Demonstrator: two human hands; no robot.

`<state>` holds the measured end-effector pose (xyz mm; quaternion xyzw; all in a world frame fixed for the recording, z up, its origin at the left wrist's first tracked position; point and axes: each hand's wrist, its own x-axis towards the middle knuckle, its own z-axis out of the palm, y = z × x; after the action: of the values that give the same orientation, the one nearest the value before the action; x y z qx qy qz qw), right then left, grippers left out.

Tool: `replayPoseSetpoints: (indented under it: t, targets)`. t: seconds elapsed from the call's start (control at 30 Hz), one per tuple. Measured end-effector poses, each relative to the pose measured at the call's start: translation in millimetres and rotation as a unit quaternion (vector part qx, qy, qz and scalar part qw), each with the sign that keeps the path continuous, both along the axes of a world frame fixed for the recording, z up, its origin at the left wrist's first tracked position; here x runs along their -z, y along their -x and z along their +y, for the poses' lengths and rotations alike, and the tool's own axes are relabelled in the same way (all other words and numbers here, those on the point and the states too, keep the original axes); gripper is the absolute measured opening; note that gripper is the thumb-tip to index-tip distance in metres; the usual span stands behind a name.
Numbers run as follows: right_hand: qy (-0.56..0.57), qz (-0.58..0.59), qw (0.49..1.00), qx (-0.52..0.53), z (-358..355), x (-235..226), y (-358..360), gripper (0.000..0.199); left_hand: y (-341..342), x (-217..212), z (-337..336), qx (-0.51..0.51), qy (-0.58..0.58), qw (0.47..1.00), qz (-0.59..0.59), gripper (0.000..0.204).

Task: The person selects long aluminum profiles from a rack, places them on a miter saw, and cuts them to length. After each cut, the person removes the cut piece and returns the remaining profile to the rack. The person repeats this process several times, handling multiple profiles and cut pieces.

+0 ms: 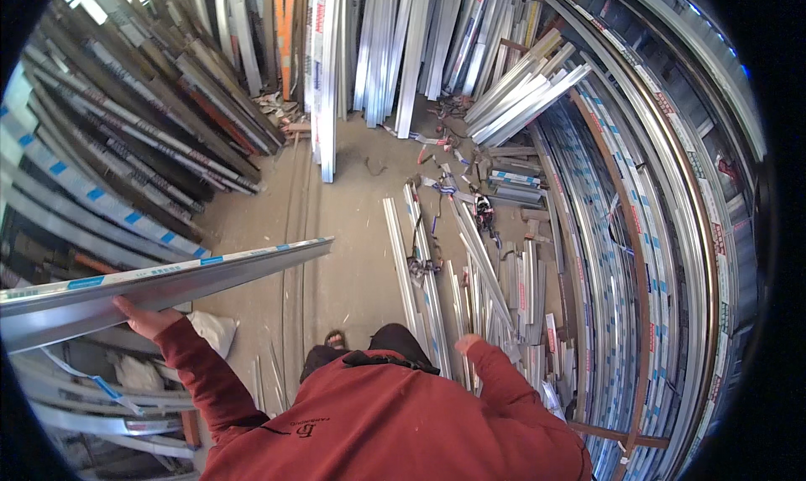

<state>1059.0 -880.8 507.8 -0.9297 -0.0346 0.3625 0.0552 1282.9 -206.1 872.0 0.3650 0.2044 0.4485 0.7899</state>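
A long silver metal profile [201, 281], with a white and blue film strip along its upper edge, lies across the left side. My left hand [144, 320] is closed on its lower edge, thumb against the flat face. The profile's near end runs out of the picture at the left; its far end hangs over the floor. On the other side, my right hand [468, 344] is beside my body with fingers curled in and nothing seen in them. Below it and around it, loose narrow metal profiles [483, 267] lie on the floor.
Upright profiles [325, 86] lean at the back, one bundle standing forward of the others. Racks of long profiles [625, 229] curve along the right. More profiles [126, 137] lean at the left. Scraps and straps [445, 183] litter the floor. A white bag [217, 331] lies at lower left.
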Motion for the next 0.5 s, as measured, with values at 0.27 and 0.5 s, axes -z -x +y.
replayPoseSetpoints:
  t: [0.27, 0.5]
  targets:
    - [0.059, 0.153, 0.986, -0.039, -37.6, 16.5, -154.9, 0.016, -272.7, -7.1, -101.5, 0.019, -0.068, 0.997, -0.01, 0.069]
    - [0.045, 0.0, 0.978, 0.205, -156.9, 57.3, -384.7, 0.029, -495.4, 10.4, -200.2, 0.073, -0.105, 0.992, 0.01, 0.066]
